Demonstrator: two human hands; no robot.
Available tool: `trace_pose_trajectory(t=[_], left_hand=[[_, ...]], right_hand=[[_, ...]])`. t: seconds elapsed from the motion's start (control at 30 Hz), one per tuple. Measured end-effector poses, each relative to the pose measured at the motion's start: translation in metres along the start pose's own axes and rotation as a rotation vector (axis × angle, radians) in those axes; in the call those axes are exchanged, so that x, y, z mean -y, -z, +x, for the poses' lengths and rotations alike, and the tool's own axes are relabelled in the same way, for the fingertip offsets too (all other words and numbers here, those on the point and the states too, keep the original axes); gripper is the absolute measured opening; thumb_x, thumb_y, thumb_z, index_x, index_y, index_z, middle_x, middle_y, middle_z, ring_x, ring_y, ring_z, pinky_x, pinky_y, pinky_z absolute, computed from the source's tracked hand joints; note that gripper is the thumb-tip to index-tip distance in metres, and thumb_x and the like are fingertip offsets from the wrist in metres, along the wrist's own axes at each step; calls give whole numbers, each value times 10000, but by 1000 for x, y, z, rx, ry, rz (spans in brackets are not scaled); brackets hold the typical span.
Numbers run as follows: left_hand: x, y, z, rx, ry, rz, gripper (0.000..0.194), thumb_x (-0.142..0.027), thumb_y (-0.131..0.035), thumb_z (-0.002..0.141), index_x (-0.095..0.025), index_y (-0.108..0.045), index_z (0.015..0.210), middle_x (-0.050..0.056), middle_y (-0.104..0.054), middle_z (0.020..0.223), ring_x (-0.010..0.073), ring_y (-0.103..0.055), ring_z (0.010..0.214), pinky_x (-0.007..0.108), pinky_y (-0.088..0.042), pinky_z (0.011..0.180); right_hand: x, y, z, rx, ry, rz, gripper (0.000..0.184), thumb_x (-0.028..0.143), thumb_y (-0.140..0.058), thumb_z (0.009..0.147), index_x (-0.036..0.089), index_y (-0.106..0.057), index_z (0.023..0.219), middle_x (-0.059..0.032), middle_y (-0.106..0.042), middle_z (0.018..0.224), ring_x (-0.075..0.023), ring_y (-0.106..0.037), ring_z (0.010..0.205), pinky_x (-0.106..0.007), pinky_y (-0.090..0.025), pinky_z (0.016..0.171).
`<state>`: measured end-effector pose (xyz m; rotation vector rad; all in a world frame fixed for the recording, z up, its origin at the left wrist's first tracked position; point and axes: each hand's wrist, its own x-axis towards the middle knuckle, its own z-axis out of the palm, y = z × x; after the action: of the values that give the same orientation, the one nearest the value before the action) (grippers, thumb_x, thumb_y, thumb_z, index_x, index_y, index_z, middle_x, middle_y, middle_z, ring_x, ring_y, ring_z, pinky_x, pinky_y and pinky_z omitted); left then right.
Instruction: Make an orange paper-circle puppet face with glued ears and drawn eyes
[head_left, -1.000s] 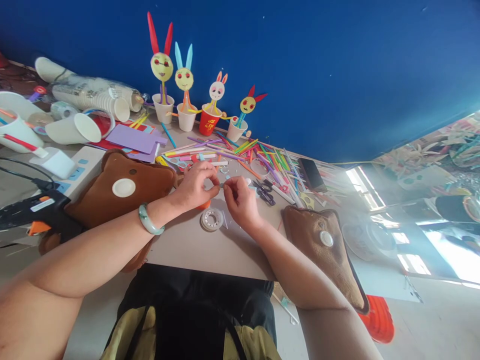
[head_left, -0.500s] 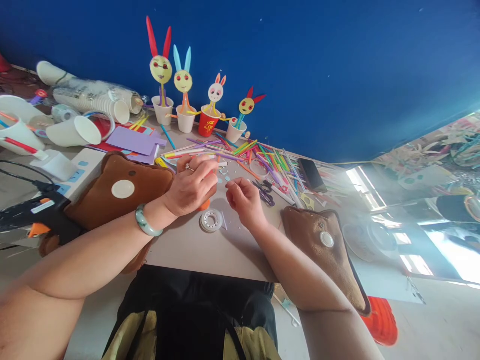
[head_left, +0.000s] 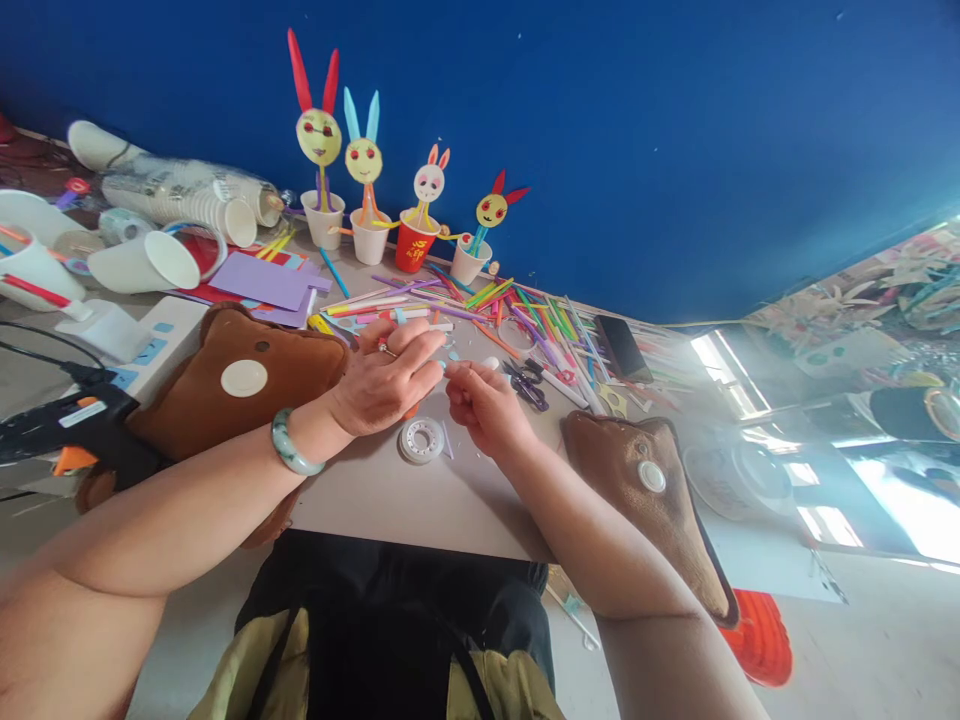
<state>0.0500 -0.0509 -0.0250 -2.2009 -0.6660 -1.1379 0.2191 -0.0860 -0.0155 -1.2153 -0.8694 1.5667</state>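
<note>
My left hand (head_left: 390, 372), with a ring and a green bangle (head_left: 295, 446) at its wrist, is closed with the fingers bent in a pinch. My right hand (head_left: 489, 405) pinches thumb against forefinger, its tips almost meeting those of the left. A tiny pale bit seems to lie between the fingertips, too small to name. Below the hands a roll of white tape (head_left: 421, 441) lies flat on the table (head_left: 405, 505). Dark-handled scissors (head_left: 528, 384) rest just right of my right hand. Small light-blue scraps lie behind the fingertips.
Paper cups with rabbit-faced figures (head_left: 365, 162) stand along the blue wall. Coloured sticks (head_left: 555, 335) and a phone (head_left: 624, 349) lie behind my hands. Brown cushions (head_left: 244, 345) flank both arms. At left are a glue gun (head_left: 90, 420), purple paper (head_left: 262, 280) and stacked cups (head_left: 217, 215).
My right hand has moved slightly left and its fingertips have come up to those of my left hand. A white object behind the right hand now shows.
</note>
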Motion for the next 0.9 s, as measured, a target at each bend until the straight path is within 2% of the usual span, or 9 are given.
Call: trace_pose_trajectory(t=[0.57,0.63,0.73,0.83,0.9], left_hand=[[-1,-6,-5,-4,31,-92,202,-52,-527,890,-188,-561,744,30,-690,1131,184,-584,1156,369,-298,1000],[-2,-6,-6,26,41,-93,207,-58,-522,895,-191,-572,743,32,-688,1145,191,-581,1166,380,-318,978],[0,-4,-6,131,92,-116,223,-70,-508,900,-198,-604,744,50,-683,1168,214,-576,1175,413,-346,948],[10,-1,-3,224,238,-175,220,-76,-505,883,-203,-640,765,82,-679,1142,259,-579,1149,474,-349,940],[22,1,-1,270,338,-144,200,-96,-521,871,-207,-652,767,89,-686,1058,280,-602,1063,508,-351,927]], right_hand=[[1,-2,-4,17,-35,54,344,379,-792,652,188,-516,729,97,-447,519,1,-254,383,-181,-127,406],[1,-2,-3,13,-29,52,340,377,-790,653,190,-516,725,97,-445,518,-1,-252,387,-181,-134,405],[-1,-2,-3,-4,-5,35,317,375,-777,658,191,-525,717,94,-447,518,-9,-257,399,-183,-143,404],[-4,-1,-2,-32,59,-43,288,394,-754,679,197,-551,735,87,-452,517,-30,-286,421,-189,-164,408],[-7,0,-2,-38,119,-157,268,410,-733,710,203,-567,742,83,-451,507,-48,-312,433,-201,-194,417]])
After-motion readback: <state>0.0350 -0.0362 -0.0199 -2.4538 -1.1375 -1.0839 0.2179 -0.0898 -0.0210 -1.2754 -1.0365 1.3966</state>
